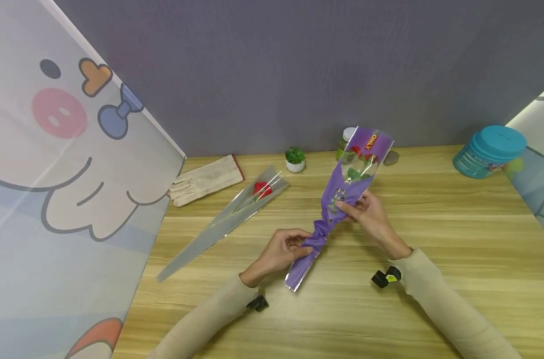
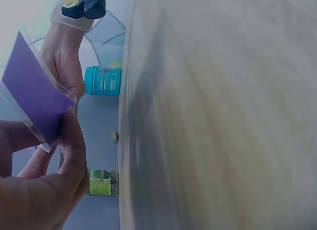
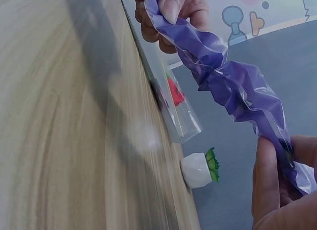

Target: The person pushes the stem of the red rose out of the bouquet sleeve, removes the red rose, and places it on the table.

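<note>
Purple-sleeved red rose bouquet (image 1: 330,204): held up clear of the wooden tabletop (image 1: 352,319), near the middle of your head view, slanting from the narrow end close to you up to the flower end, away and to your right. Red blooms and green leaves show through the transparent upper front; "ONLY" is printed in yellow-orange at the top. Film crumpled and drawn in between your two hands.

Your left hand (image 1: 282,251): thumb and fingers pinch the sleeve just below the crumpled part. Your right hand (image 1: 371,217): thumb on the front, fingers behind, gripping the sleeve below the blooms.

Left of the bouquet, apart from it: single red rose (image 1: 263,189) in a clear tapered sleeve (image 1: 209,237), lying on the table, wide end away from you. Beyond it, a cream work glove (image 1: 206,180) with a dark red cuff edge.

Along the back: green succulent in a white pot (image 1: 295,164); white-capped jar (image 1: 342,144), partly hidden by the bouquet; small grey roundish object (image 1: 392,158), kind unclear. Far right: teal lidded tub (image 1: 478,157).

Grey wall (image 1: 272,75) behind; cartoon-printed panel (image 1: 25,239) on your left.
</note>
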Demonstrator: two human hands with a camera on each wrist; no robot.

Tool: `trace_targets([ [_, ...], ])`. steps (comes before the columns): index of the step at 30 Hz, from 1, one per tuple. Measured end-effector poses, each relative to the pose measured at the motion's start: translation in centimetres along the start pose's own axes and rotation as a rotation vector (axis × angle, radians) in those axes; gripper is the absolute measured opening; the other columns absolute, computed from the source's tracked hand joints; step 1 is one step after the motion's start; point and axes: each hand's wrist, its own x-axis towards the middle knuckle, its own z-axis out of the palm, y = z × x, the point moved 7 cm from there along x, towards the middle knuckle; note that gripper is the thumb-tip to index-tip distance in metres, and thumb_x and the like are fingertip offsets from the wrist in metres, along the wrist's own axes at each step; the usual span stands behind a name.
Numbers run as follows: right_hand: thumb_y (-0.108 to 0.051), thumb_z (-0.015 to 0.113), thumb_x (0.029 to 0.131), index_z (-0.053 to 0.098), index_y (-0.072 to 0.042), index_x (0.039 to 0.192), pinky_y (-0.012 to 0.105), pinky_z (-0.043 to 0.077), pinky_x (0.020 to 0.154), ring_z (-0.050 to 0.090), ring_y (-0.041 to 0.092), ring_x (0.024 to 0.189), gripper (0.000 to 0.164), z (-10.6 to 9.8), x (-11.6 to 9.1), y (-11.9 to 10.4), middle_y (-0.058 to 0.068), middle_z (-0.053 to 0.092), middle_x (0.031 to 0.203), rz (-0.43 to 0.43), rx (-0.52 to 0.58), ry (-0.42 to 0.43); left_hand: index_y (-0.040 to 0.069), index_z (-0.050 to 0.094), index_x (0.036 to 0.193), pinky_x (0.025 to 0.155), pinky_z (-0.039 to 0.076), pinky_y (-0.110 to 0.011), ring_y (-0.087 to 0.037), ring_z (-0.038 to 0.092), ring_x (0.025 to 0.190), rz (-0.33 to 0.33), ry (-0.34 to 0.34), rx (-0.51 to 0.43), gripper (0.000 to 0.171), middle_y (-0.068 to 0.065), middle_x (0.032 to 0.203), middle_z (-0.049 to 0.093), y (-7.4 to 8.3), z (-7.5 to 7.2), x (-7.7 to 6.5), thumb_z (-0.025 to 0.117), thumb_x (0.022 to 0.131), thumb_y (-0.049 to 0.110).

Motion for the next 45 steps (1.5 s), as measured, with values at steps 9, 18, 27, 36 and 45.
trace_targets([
  [9, -0.009, 0.071, 0.099, 0.054, -0.002, 0.132, 0.027, 0.063, 0.071, 0.073, 0.002, 0.082, 0.038, 0.3, -0.3, -0.4, -0.020, 0.075, 0.095, -0.025, -0.062, 0.014, -0.010, 0.068, 0.124, 0.072, 0.056, -0.016, -0.002, 0.069, 0.082, -0.029, 0.010, -0.070, 0.035, -0.035, 0.109, 0.072, -0.4, 0.6, 0.1, 0.073, 0.090, -0.005],
  [18, -0.007, 0.074, 0.096, 0.046, 0.000, 0.141, 0.024, 0.062, 0.068, 0.073, 0.000, 0.082, 0.054, 0.5, -0.3, -1.1, -0.024, 0.073, 0.092, -0.064, -0.093, 0.101, -0.011, 0.065, 0.126, 0.075, 0.057, -0.016, -0.002, 0.069, 0.083, -0.056, -0.003, -0.100, 0.037, -0.034, 0.113, 0.071, 0.0, 1.3, 0.4, 0.073, 0.090, -0.008],
  [27, -0.005, 0.075, 0.095, 0.048, -0.015, 0.132, 0.022, 0.062, 0.070, 0.075, 0.000, 0.081, 0.047, 0.2, -0.1, -1.3, -0.025, 0.075, 0.090, -0.119, -0.052, 0.163, -0.008, 0.064, 0.128, 0.074, 0.058, -0.018, -0.003, 0.070, 0.082, -0.083, -0.023, -0.116, 0.039, -0.032, 0.110, 0.072, 0.6, 1.7, 0.6, 0.075, 0.090, -0.005],
  [36, -0.005, 0.073, 0.096, 0.053, -0.017, 0.128, 0.022, 0.061, 0.064, 0.076, 0.001, 0.074, 0.040, -0.4, 0.2, -1.9, -0.021, 0.078, 0.088, -0.144, 0.006, 0.171, -0.004, 0.065, 0.128, 0.071, 0.056, -0.018, -0.004, 0.070, 0.081, -0.111, -0.062, -0.112, 0.042, -0.017, 0.104, 0.074, 0.7, 1.5, 0.2, 0.078, 0.088, -0.004],
  [45, 0.002, 0.071, 0.096, 0.055, -0.022, 0.125, 0.019, 0.061, 0.067, 0.076, 0.002, 0.076, 0.041, -1.3, 0.7, -3.0, -0.013, 0.080, 0.086, -0.166, 0.149, 0.182, 0.002, 0.060, 0.135, 0.069, 0.054, -0.018, -0.003, 0.064, 0.075, -0.112, -0.139, -0.097, 0.053, 0.002, 0.098, 0.070, 0.7, 1.8, -0.3, 0.079, 0.086, -0.005],
])
